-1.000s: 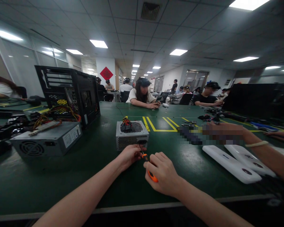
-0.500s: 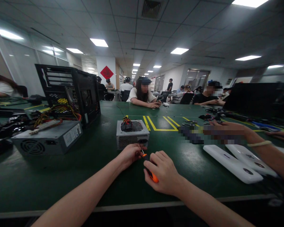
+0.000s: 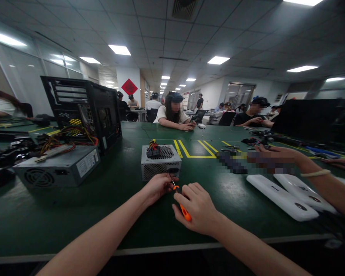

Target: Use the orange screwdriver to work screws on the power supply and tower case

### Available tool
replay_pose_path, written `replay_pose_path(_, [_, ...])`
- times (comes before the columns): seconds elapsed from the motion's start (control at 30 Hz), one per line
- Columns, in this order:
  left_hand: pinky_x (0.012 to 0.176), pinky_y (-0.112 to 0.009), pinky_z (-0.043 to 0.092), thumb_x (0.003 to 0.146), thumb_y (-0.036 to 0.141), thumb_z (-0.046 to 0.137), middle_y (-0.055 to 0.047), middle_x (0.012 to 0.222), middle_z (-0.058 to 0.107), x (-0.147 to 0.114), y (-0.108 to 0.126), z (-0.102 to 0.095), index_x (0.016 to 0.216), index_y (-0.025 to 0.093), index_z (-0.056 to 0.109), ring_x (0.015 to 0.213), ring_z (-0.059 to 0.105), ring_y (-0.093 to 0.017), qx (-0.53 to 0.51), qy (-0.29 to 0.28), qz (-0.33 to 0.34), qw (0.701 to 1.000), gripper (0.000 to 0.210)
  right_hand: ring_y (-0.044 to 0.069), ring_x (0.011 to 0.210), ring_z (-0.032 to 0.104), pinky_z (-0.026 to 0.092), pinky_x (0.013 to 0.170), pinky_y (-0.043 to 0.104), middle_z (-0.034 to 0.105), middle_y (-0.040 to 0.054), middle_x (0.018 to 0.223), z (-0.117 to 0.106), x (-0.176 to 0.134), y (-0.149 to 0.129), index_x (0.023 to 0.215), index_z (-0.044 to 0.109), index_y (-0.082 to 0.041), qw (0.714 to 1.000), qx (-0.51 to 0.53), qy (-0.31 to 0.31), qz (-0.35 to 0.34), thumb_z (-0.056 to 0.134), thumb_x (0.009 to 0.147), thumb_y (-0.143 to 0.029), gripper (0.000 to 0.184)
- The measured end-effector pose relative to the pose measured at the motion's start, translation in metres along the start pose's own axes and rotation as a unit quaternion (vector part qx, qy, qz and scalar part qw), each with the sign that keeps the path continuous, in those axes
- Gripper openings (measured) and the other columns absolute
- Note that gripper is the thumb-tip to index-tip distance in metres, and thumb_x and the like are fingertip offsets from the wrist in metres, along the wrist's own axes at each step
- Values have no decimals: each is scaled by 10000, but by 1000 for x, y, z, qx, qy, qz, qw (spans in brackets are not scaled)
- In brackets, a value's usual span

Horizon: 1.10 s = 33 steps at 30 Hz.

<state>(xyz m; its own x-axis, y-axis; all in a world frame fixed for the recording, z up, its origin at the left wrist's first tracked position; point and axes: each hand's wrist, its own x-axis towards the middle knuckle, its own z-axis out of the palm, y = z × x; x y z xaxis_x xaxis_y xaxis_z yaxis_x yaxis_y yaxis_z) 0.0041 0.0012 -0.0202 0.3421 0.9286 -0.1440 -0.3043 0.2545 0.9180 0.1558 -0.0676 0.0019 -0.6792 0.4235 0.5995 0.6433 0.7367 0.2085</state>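
A grey metal power supply unit (image 3: pixel 152 168) stands on the green table in front of me, its perforated side and power socket facing me. A small bundle of cables with a black connector (image 3: pixel 153 152) lies on its top. My right hand (image 3: pixel 199 209) is closed round the orange and black handle of a screwdriver (image 3: pixel 186 213), whose thin shaft points up at the unit's front face. Close to the lower front of the unit, my left hand (image 3: pixel 158 188) has its fingers curled together about the shaft's tip. What they pinch there is hidden.
To the left are a second power supply unit (image 3: pixel 57 166) with loose cables and a black computer case (image 3: pixel 83 111). At right lie white power banks (image 3: pixel 278 195), small tools (image 3: pixel 231 148) and a co-worker's arm (image 3: pixel 296 161). A person (image 3: pixel 175 113) sits across the table.
My right hand and the screwdriver handle have shifted very slightly left. My left hand stays at the front of the power supply unit.
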Motion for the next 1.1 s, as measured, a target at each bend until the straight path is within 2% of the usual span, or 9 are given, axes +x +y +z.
replay_pose_path(0.1, [457,-156,387,663,74,502,-121,984,584,0,0,1,881,83,572,519,511,-41,0,3,-3,1000,229,126,596,401,293,594,280,490,23,639,2,-1,0,848,543,-134,1000,11,17,20,408,774,-249,192])
replay_pose_path(0.23, [441,-158,380,667,70,499,-118,956,595,1,1,1,874,82,574,497,507,-39,0,1,-7,1000,221,128,612,400,296,610,285,492,22,647,3,-3,1,787,549,-148,999,1,30,10,422,748,-205,144])
replay_pose_path(0.4, [456,-160,395,667,68,498,-121,974,592,2,0,-2,880,79,571,510,519,-44,-3,-4,-12,1000,225,155,666,395,291,620,300,475,31,685,0,-2,0,755,552,-174,1000,-10,3,2,456,711,-230,120])
replay_pose_path(0.63, [483,-159,410,665,89,518,-125,1004,582,3,-2,-3,887,87,570,541,524,-48,-5,-2,-4,1000,228,131,614,418,302,628,291,509,27,672,3,-1,1,862,523,-128,999,36,0,25,421,761,-253,190])
replay_pose_path(0.8, [466,-159,398,663,79,515,-108,983,588,2,-1,-1,892,98,557,512,506,-39,-15,4,-7,1000,233,146,664,405,292,641,297,495,25,690,1,-2,1,752,546,-173,1000,15,-14,-1,461,709,-220,106])
replay_pose_path(1.1, [430,-150,367,669,62,502,-91,883,607,-2,4,5,858,90,566,477,490,-33,-13,13,-18,1000,202,129,613,380,296,638,299,480,19,644,1,0,2,789,557,-154,999,-2,35,19,411,755,-200,157])
